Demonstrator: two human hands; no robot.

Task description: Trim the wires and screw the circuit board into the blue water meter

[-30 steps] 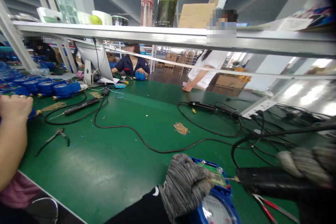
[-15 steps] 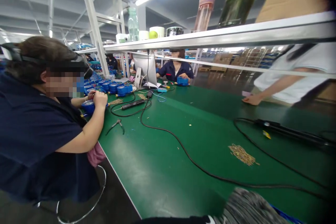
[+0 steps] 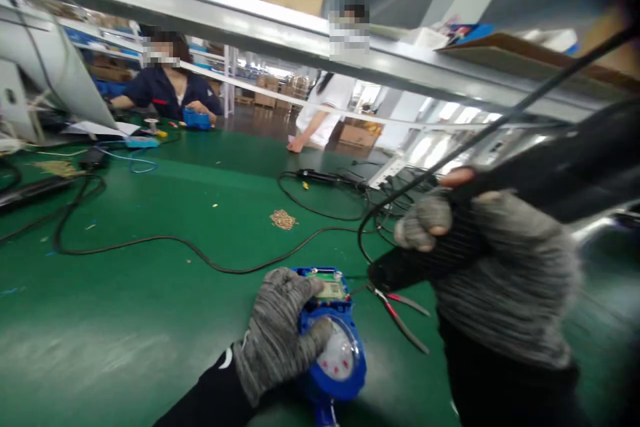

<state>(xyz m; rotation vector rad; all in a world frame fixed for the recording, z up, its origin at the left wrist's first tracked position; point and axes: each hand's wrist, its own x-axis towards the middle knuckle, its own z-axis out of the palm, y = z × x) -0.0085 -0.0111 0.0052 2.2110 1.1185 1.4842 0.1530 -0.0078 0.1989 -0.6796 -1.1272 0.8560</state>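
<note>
My left hand (image 3: 283,330), in a grey knit glove, is wrapped round a blue water meter (image 3: 333,347) lying on the green table (image 3: 150,307). The meter has a white dial and a small green circuit board at its far end. My right hand (image 3: 480,253), also gloved with bare fingertips, grips a black electric screwdriver (image 3: 525,200). Its tip points down and left, close to the meter's circuit board. A black cable runs up from the tool to the right.
Red-handled pliers (image 3: 400,310) lie right of the meter. A pile of small brass screws (image 3: 283,219) and black cables (image 3: 200,253) lie on the table. Across it a seated person holds another blue meter (image 3: 196,118); another person (image 3: 323,110) stands beyond. A steel shelf (image 3: 250,23) runs overhead.
The view swung left toward a seated co-worker, then back down to my hands. My right hand with the screwdriver now sits higher and nearer, and the meter is fully in view.
</note>
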